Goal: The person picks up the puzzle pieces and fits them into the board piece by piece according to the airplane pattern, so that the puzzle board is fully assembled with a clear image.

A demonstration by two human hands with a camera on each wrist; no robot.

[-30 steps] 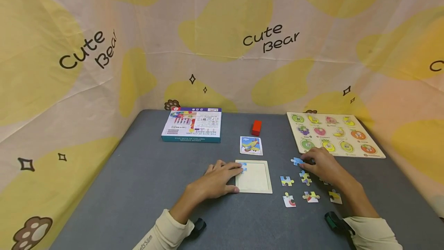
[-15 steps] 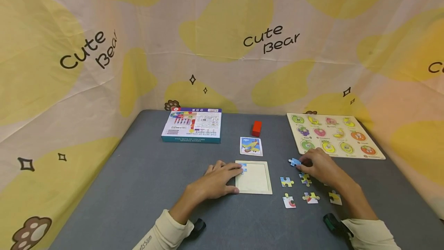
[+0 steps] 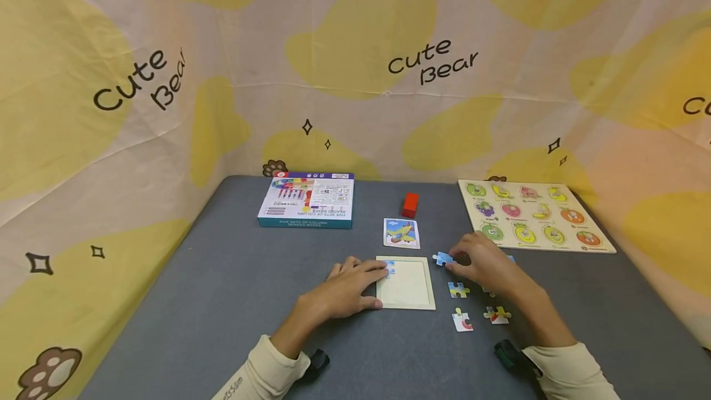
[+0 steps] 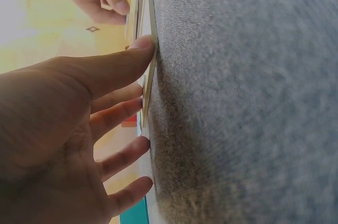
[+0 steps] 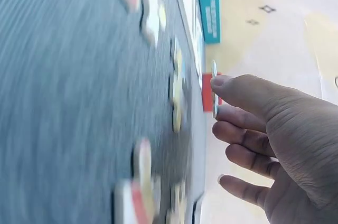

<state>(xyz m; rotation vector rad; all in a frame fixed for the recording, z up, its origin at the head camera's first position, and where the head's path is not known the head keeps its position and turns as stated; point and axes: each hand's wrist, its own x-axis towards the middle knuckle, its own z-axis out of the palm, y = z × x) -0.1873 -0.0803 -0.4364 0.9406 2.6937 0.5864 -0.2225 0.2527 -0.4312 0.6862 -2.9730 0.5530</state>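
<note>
Pale cloth [image 3: 344, 48] printed with yellow blotches and black "Cute Bear" lettering hangs behind and beside a dark grey, fabric-covered table [image 3: 239, 276]. With straight fingers spread apart, my left hand [image 3: 350, 283] rests at the left side of a shallow, square, pale wooden tray [image 3: 410, 286], the thumb on its near left edge. One small blue jigsaw piece [image 3: 391, 270] lies in the tray's far left corner, right by my fingertips; whether I touch it I cannot tell. Between the thumb and forefinger of my right hand [image 3: 484, 264] I pinch a light blue jigsaw piece [image 3: 442, 258], held off the table just right of the tray's far right corner, my other fingers slightly parted. Below that hand lie more pieces: a blue, yellow and green piece [image 3: 458, 290], a white piece with a red curve [image 3: 462, 320] and a red, white and yellow piece [image 3: 497, 315]; others are partly hidden by my arm. Beyond the tray sit a card with a yellow aeroplane [image 3: 401, 233] and a red rectangular block [image 3: 410, 205], with a white, purple and teal box [image 3: 305, 202] to the left and a cream fruit-picture board [image 3: 526, 221] to the right.
</note>
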